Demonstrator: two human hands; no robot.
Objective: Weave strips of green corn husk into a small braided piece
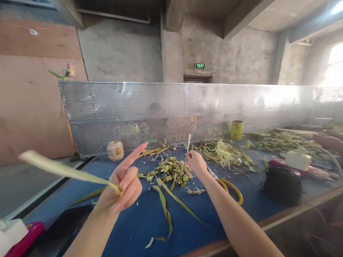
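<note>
A long, pale green leaf (70, 172) is pinched in my left hand (126, 183), its wide end reaching out to the left. My left index finger points up and away while the other fingers curl in. Farther forward, my right hand (197, 163) is closed round a short whitish strip (189, 141) that sticks up above the fingers. Between the hands lies a heap of small green and pale trimmings (172, 171). Loose long leaves (165, 206) rest on the blue table (138, 229) nearer to me.
A perforated metal screen (149, 112) runs along the table's back. Near it stand a beige roll (115, 150) and a yellow-green can (236, 130). Plant piles (224, 153), a yellow cable loop (237, 190) and a black box (282, 185) lie rightward. Another person's hand (327, 141) shows far right.
</note>
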